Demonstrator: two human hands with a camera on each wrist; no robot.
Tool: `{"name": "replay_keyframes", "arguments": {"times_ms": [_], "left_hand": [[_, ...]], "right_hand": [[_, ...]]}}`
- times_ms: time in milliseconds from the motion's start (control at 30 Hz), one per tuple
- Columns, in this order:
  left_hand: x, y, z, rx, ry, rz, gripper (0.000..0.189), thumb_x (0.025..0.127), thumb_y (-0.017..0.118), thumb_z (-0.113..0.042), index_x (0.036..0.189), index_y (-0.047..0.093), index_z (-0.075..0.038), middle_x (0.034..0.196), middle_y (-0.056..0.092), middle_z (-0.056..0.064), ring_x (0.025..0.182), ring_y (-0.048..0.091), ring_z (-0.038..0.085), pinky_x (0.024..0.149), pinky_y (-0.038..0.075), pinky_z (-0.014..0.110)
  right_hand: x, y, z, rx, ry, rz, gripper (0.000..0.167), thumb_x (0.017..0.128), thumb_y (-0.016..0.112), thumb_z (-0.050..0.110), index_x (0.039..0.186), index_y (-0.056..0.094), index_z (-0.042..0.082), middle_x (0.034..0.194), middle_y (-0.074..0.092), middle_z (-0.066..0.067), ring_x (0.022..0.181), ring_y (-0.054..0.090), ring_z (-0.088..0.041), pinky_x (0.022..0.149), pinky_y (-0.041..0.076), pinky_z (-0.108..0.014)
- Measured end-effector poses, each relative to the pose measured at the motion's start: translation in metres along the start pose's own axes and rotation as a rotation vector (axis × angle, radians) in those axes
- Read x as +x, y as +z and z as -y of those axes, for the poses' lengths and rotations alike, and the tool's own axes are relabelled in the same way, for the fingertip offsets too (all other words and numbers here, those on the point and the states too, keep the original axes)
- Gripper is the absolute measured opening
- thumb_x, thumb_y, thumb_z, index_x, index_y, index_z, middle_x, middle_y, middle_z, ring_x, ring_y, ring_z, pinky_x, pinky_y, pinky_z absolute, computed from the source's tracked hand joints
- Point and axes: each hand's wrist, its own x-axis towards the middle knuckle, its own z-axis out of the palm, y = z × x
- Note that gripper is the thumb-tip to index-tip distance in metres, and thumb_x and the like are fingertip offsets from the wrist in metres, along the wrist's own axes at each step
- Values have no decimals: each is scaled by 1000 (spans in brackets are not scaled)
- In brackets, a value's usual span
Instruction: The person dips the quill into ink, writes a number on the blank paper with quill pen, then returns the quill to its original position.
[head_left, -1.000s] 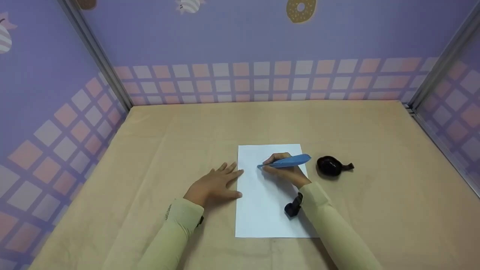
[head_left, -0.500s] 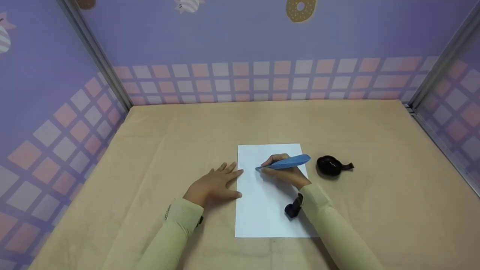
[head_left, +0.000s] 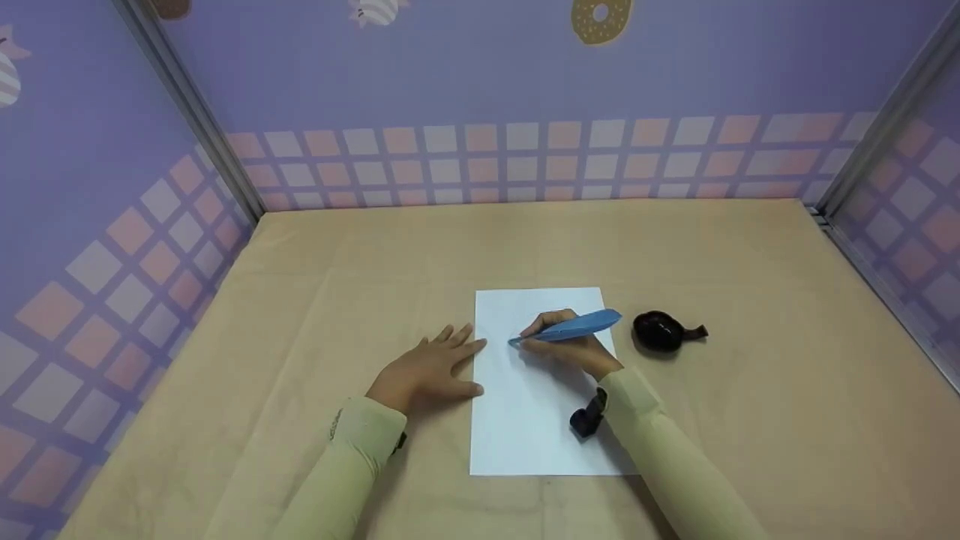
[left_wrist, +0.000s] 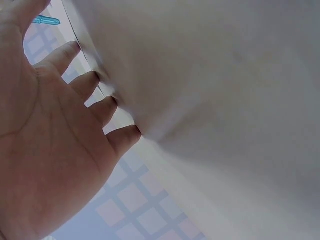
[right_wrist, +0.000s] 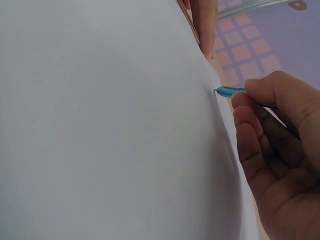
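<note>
Feather pen [head_left: 581,325], pinched in the right hand [head_left: 576,350], touches paper [head_left: 521,416] showing no discernible marks, progress unclear; left hand [head_left: 429,370] splays at its nine o'clock edge.

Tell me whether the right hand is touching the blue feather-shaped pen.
Touching. The right wrist view shows it: the right hand pinches the blue pen close behind its tip.

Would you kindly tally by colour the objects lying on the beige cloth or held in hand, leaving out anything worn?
White: 1 (sheet of paper)
Blue: 1 (pen, in the right hand)
Black: 1 (rounded object with a short handle)
Total: 3
</note>
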Motion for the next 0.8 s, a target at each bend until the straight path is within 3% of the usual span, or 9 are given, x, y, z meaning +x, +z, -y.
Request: {"name": "replay_keyframes", "arguments": {"times_ms": [133, 333, 633, 800], "left_hand": [[0, 0, 0, 4, 1, -1, 77, 88, 59, -55, 153, 24, -33, 162, 9, -3, 151, 3, 25, 121, 7, 52], [1, 0, 0, 8, 8, -2, 77, 88, 59, -55, 153, 25, -32, 163, 10, -2, 151, 3, 26, 121, 8, 52], [-1, -2, 1, 16, 36, 3, 78, 88, 59, -55, 153, 25, -29, 163, 9, 0, 150, 5, 28, 120, 10, 55], [-2, -2, 1, 8, 37, 2, 78, 88, 59, -55, 153, 25, -29, 163, 10, 1, 150, 5, 28, 120, 9, 55]], "right_hand": [[-5, 0, 11, -12, 17, 11, 21, 83, 71, 2, 98, 69, -12, 99, 69, -26, 78, 58, -12, 74, 45, -22], [3, 0, -8, -27, 40, -3, 21, 81, 76, 11, 97, 73, -3, 98, 72, -15, 83, 59, -10, 83, 43, -26], [0, 0, -8, -16, -11, 51, 20, 80, 77, 12, 94, 73, -2, 92, 74, -8, 84, 62, -9, 84, 45, -27], [-1, 0, -7, -37, 30, 72, 19, 79, 77, 14, 94, 75, 2, 91, 74, -2, 89, 63, -9, 91, 44, -30]]}}
